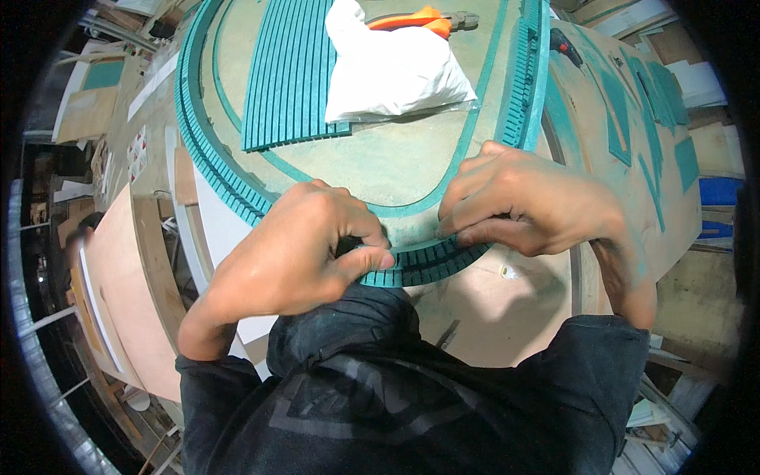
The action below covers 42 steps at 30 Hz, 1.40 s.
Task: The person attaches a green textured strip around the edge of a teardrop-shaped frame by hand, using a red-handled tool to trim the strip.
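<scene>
slotted green strip [431, 267]: curves along near edge of beige board [388, 170], between 2 hands. left hand [305, 245]: thumb and fingers pinch strip. right hand [529, 199]: pinches strip farther right. white bag [400, 83]: lies beyond.

Single head-worn fisheye view, left camera of side-by-side pair, facing steeply downward. Wearer's black shirt [443, 412] close, filling lower part; left hand [289, 245] and right hand [538, 198] near, mid-view; teal ribbed rim [198, 146] reaching farther, toward top. Straight edges bend outward.
</scene>
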Available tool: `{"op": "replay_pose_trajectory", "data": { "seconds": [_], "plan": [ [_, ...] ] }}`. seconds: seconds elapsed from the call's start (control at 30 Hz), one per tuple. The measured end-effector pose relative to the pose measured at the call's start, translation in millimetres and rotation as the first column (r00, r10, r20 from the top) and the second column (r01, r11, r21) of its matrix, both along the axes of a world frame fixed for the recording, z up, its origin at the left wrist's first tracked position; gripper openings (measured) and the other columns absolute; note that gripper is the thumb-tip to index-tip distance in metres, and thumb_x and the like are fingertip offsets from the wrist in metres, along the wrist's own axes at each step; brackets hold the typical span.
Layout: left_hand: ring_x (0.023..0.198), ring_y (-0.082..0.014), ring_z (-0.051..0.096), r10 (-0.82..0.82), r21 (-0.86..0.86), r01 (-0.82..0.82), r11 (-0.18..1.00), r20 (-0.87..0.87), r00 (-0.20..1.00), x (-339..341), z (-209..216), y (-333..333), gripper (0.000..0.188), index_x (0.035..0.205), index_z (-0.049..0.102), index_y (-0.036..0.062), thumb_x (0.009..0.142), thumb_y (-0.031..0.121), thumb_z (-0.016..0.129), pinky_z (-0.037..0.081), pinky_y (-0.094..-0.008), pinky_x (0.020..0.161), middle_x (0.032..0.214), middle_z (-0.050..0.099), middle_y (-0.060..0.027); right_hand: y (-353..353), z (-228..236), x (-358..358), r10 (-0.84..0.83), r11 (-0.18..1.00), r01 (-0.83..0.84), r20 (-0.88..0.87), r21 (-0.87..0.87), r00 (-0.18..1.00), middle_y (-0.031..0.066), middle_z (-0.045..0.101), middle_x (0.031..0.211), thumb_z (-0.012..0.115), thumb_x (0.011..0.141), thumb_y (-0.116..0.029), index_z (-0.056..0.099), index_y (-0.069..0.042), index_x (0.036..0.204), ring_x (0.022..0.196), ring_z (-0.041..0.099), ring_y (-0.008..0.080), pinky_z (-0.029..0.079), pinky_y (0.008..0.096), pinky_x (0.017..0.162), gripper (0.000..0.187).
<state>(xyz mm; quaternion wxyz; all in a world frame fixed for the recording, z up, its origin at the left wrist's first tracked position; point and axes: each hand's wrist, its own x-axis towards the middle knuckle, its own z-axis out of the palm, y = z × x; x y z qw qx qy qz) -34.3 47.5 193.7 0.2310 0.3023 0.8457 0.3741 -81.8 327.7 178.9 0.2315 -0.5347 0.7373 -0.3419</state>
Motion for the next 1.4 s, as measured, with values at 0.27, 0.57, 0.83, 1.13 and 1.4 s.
{"op": "replay_pose_trajectory", "data": {
  "seconds": [0.27,0.57,0.83,1.13,1.4],
  "plan": [
    [0.081,-0.0331,0.070,0.089,0.052,-0.084,0.995,-0.106,0.990,16.4,-13.7,29.9,0.011,0.091,0.079,0.0034,0.083,0.003,0.073,0.054,-0.0409,0.076,0.085,0.072,-0.0156,2.4,-5.4,-0.6,-0.010,1.000,0.009,-0.047,-0.023,0.999,0.0167,0.070,0.090,0.069,0.083,-0.008,0.074,-0.001,0.094,0.086,0.068,0.0385,0.053,0.0433,0.077,0.013],
    [0.073,-0.0367,0.067,0.062,0.053,-0.061,0.997,-0.022,0.998,8.5,-3.1,35.4,0.016,0.087,0.079,0.0038,0.089,0.020,0.078,0.053,-0.0439,0.067,0.078,0.069,-0.0159,51.9,13.9,-26.4,-0.230,0.961,0.265,-0.297,0.081,0.927,0.0037,0.071,0.109,0.070,0.095,-0.029,0.077,-0.015,0.103,0.117,0.062,0.0235,0.025,0.0563,0.119,0.018],
    [0.076,-0.0150,0.067,0.141,0.012,-0.143,0.990,0.095,0.985,-47.6,40.9,53.9,0.023,0.097,0.078,0.0005,0.095,0.023,0.077,0.051,-0.0311,0.071,0.086,0.074,-0.0094,56.5,-2.7,-22.7,-0.220,0.972,0.233,-0.222,0.034,0.950,0.0011,0.069,0.104,0.067,0.098,-0.034,0.079,-0.020,0.102,0.116,0.060,0.0224,0.020,0.0579,0.122,0.019],
    [0.094,-0.0195,0.069,0.204,0.153,-0.175,0.973,-0.205,0.957,-217.8,-12.3,166.3,0.051,0.146,0.053,-0.0038,0.099,0.009,0.068,0.058,-0.0329,0.082,0.134,0.067,-0.0193,59.3,-5.0,-25.7,-0.202,0.979,0.201,-0.246,-0.030,0.948,0.0083,0.068,0.104,0.061,0.101,-0.038,0.079,-0.019,0.105,0.116,0.060,0.0284,0.024,0.0604,0.120,0.027],
    [0.103,-0.0205,0.069,0.092,0.072,-0.086,0.994,-0.086,0.992,-228.2,-20.0,178.0,0.044,0.136,0.062,-0.0045,0.096,0.009,0.073,0.054,-0.0358,0.094,0.121,0.073,-0.0172,63.6,-14.3,-26.7,-0.209,0.978,0.195,-0.278,-0.077,0.938,0.0014,0.069,0.107,0.064,0.102,-0.037,0.078,-0.018,0.109,0.116,0.060,0.0200,0.022,0.0578,0.121,0.024]
  ]
}}
